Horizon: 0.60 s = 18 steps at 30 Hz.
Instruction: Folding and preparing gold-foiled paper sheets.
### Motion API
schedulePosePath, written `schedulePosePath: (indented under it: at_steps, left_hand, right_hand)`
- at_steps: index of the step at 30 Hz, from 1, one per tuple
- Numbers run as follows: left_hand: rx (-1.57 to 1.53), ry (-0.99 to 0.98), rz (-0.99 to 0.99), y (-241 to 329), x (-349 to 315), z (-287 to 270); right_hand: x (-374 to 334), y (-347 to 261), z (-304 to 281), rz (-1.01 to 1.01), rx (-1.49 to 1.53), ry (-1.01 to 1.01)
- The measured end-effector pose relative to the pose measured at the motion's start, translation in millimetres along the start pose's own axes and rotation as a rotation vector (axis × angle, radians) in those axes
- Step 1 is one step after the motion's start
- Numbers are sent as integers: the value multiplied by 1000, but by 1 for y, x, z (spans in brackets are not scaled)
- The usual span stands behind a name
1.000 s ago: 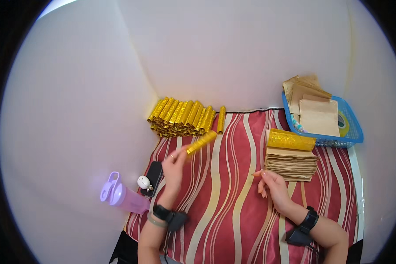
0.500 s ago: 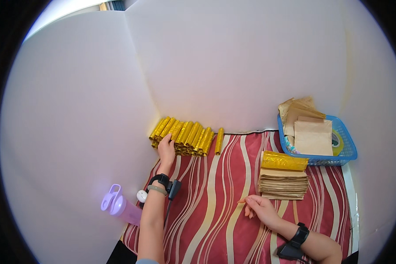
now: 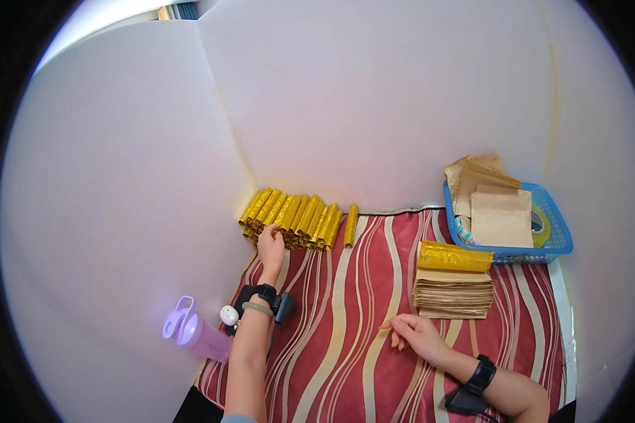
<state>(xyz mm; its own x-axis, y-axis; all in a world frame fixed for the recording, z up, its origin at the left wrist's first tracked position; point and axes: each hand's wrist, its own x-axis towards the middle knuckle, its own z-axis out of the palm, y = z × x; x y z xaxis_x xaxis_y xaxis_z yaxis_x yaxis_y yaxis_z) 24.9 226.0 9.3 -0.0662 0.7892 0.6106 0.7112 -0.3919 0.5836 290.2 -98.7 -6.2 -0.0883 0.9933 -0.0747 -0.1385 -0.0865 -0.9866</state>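
A pile of shiny gold paper rolls (image 3: pixel 310 215) lies against the back wall at the left. My left hand (image 3: pixel 271 244) is at the front of this pile, its fingertips against the roll ends. The hand's back hides most of its fingers, so any grip is out of sight. One gold roll (image 3: pixel 351 226) lies a little apart at the pile's right end. My right hand (image 3: pixel 418 334) rests over the striped cloth with loosely bent fingers apart and nothing in them. Just beyond it is a stack of brown paper (image 3: pixel 454 296), with a flat gold sheet (image 3: pixel 456 257) at its far edge.
A blue basket (image 3: pixel 559 236) at the back right holds brown paper pieces (image 3: pixel 502 220) and a tape roll (image 3: pixel 540 224). A purple bottle (image 3: pixel 203 337) leans at the left beside a small round white object (image 3: pixel 228 315). White walls (image 3: pixel 374 106) enclose the red striped cloth (image 3: pixel 346 338).
My left hand has drawn slightly back toward me and to the right along the pile's front. The rolls behind it show more fully. My right hand has hardly moved.
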Motion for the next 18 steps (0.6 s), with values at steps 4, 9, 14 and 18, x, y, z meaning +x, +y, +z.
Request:
schedulePosePath:
  at_steps: [4, 9, 14, 18]
  left_hand:
    - [9, 91, 178, 0, -1, 7]
    - [14, 102, -84, 30, -9, -2]
    - [-137, -21, -44, 16, -8, 0]
    - [-103, 4, 77, -2, -3, 6]
  right_hand:
    - [-1, -2, 1, -3, -31, -7]
    - [-3, 3, 0, -13, -137, -18]
    - [-3, 1, 2, -23, -164, -20]
    - [-4, 1, 5, -32, -185, -17]
